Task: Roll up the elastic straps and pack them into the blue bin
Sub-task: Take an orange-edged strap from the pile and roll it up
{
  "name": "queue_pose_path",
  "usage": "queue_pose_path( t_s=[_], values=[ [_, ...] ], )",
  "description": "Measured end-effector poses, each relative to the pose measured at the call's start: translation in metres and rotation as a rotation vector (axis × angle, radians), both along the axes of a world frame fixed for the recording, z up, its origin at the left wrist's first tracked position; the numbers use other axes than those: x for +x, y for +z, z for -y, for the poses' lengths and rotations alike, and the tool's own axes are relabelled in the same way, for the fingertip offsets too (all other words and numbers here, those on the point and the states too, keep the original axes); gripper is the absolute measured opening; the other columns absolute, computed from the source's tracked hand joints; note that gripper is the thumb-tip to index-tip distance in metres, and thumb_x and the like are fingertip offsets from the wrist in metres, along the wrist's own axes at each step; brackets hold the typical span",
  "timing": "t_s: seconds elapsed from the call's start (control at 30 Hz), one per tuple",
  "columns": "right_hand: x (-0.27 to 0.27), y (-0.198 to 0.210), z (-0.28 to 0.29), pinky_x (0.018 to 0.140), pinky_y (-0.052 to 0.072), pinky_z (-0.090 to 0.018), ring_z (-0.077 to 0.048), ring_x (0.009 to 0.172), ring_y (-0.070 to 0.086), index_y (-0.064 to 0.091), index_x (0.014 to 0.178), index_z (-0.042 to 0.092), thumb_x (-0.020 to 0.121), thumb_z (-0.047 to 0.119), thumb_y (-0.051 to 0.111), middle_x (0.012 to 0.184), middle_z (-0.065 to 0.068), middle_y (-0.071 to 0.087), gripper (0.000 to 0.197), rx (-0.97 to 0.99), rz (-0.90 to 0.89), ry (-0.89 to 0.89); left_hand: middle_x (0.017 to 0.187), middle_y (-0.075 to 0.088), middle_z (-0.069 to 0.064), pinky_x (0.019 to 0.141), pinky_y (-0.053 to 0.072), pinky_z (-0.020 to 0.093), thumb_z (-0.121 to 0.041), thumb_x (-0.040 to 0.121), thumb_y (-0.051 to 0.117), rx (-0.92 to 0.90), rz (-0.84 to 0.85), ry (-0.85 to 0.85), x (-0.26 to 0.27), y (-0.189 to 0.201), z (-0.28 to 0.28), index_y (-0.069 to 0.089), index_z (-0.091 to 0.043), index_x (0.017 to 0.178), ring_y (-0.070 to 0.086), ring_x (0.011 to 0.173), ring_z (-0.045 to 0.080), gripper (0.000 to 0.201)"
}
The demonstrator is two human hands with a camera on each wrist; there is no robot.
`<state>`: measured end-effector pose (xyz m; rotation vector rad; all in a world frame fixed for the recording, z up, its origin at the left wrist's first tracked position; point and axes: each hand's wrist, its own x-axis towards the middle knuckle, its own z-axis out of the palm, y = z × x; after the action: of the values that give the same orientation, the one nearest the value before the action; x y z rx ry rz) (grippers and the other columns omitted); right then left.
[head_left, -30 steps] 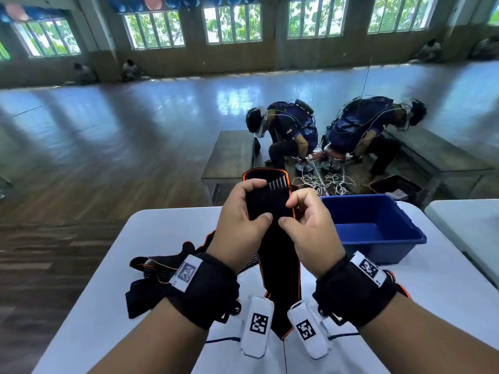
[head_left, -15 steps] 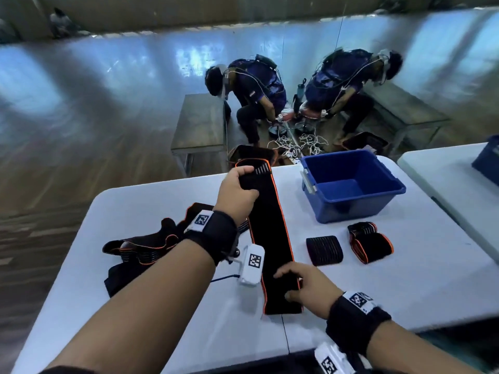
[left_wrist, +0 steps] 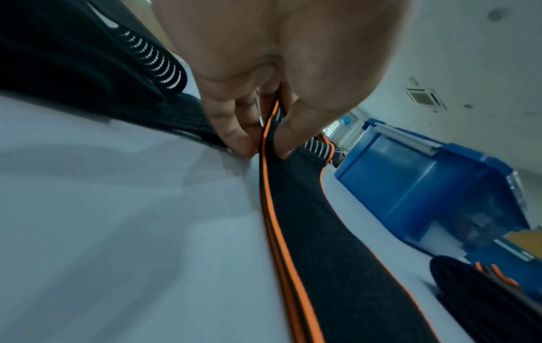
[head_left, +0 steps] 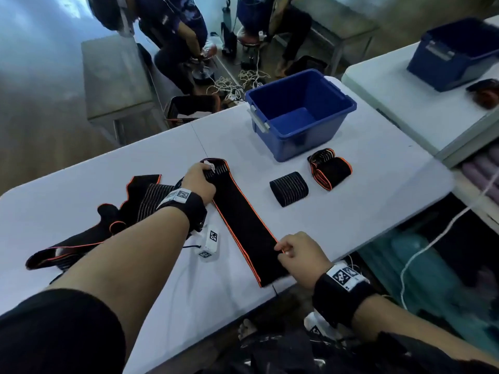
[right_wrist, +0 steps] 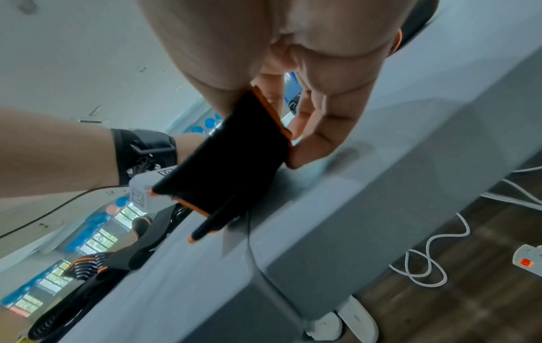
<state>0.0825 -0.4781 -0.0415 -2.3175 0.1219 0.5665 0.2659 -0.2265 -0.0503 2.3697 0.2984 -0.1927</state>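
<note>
A long black elastic strap (head_left: 244,222) with orange edging lies stretched flat on the white table (head_left: 364,209). My left hand (head_left: 198,182) grips its far end; in the left wrist view the fingers (left_wrist: 234,130) pinch the orange-edged strap (left_wrist: 316,220). My right hand (head_left: 298,253) pinches the strap's near end at the table's front edge, and the right wrist view shows that end of the strap (right_wrist: 231,157) between thumb and fingers. The blue bin (head_left: 299,114) stands empty at the far side. Two rolled straps (head_left: 289,188) (head_left: 329,171) lie in front of the bin.
A heap of unrolled black straps (head_left: 108,214) lies at the left of the table. A second table (head_left: 413,103) to the right carries another blue bin (head_left: 456,52). People crouch on the floor beyond, by a low bench (head_left: 113,76) and cables.
The strap went from held up in both hands to laid flat along the table. My right hand slid down to its near end; the left stayed at the far end.
</note>
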Motion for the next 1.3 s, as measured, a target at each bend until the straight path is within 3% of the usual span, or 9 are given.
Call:
queue_pose_path(
  t_s=[0.2,0.3,0.43,0.57,0.83,0.93,1.03,1.17,1.3],
  values=[
    [-0.001,0.005,-0.002,0.085,0.045,-0.021,-0.011,0.094,0.06,0.068,0.097,0.023,0.094,0.026,0.059,0.103,0.005,0.057,0.011,0.026,0.043,-0.051,0.128,0.061,0.007,0.092,0.047,0.028,-0.002,0.08,0.061,0.065,0.022,0.002,0.016,-0.004,-0.005,0.06,-0.023,0.123,0.062,0.114,0.028,0.047],
    [0.003,0.009,-0.002,0.087,0.048,-0.025,-0.011,0.093,0.06,0.068,0.094,0.023,0.095,0.027,0.058,0.101,0.005,0.059,0.011,0.042,0.046,-0.051,0.123,0.058,0.008,0.082,0.042,0.028,-0.006,0.079,0.067,0.076,0.065,0.028,0.01,-0.006,-0.005,0.059,-0.018,0.119,0.059,0.1,0.024,0.042],
    [0.011,0.011,-0.002,0.09,0.051,-0.03,-0.013,0.096,0.061,0.069,0.096,0.019,0.095,0.027,0.059,0.102,0.005,0.062,0.013,0.065,0.036,-0.015,0.115,0.06,0.008,0.081,0.046,0.033,-0.016,0.086,0.062,0.073,0.114,0.068,-0.009,-0.013,-0.019,0.055,-0.019,0.112,0.061,0.095,0.024,0.027],
    [0.018,0.012,0.0,0.091,0.052,-0.032,-0.013,0.096,0.061,0.069,0.097,0.019,0.096,0.027,0.058,0.101,0.006,0.064,0.014,0.074,0.006,0.064,0.113,0.063,0.004,0.084,0.044,0.028,-0.012,0.089,0.059,0.057,0.122,0.075,-0.031,-0.007,-0.033,0.058,-0.017,0.112,0.062,0.094,0.021,0.024],
    [0.04,0.01,0.006,0.082,0.057,-0.038,-0.016,0.082,0.066,0.067,0.091,0.021,0.096,0.034,0.058,0.087,0.001,0.07,0.016,0.124,-0.017,0.107,0.088,0.071,-0.015,0.078,0.049,0.019,-0.026,0.091,0.069,-0.028,0.039,-0.103,-0.153,0.006,0.008,0.074,-0.031,0.094,0.065,0.076,0.001,0.007],
    [0.048,0.009,0.004,0.082,0.055,-0.034,-0.011,0.078,0.063,0.066,0.088,0.026,0.096,0.033,0.058,0.085,0.007,0.067,0.013,0.132,-0.026,0.177,0.093,0.074,-0.013,0.083,0.05,0.016,-0.018,0.088,0.07,-0.04,0.016,-0.118,-0.19,-0.005,0.028,0.076,-0.028,0.1,0.066,0.082,-0.002,0.017],
    [0.051,0.01,0.003,0.081,0.057,-0.038,-0.014,0.076,0.065,0.066,0.085,0.025,0.094,0.031,0.059,0.08,0.004,0.069,0.013,0.146,-0.045,0.234,0.088,0.073,-0.014,0.083,0.051,0.012,-0.007,0.087,0.066,-0.088,0.007,0.033,-0.203,-0.009,0.044,0.075,-0.023,0.104,0.063,0.077,-0.007,0.026],
    [0.053,0.008,0.003,0.081,0.059,-0.044,-0.016,0.07,0.062,0.067,0.081,0.024,0.092,0.031,0.06,0.074,0.003,0.067,0.015,0.184,-0.073,0.271,0.1,0.073,-0.002,0.077,0.039,-0.002,0.001,0.089,0.051,-0.043,0.026,0.119,-0.208,-0.005,0.06,0.075,-0.014,0.109,0.063,0.089,0.007,0.035],
    [0.054,0.008,0.004,0.08,0.058,-0.045,-0.02,0.072,0.063,0.066,0.081,0.02,0.094,0.031,0.058,0.076,0.0,0.068,0.019,0.198,-0.071,0.278,0.11,0.067,-0.001,0.09,0.044,0.016,0.002,0.085,0.054,0.017,0.071,0.14,-0.218,-0.003,0.063,0.074,-0.017,0.106,0.062,0.101,0.012,0.035]
  ],
)
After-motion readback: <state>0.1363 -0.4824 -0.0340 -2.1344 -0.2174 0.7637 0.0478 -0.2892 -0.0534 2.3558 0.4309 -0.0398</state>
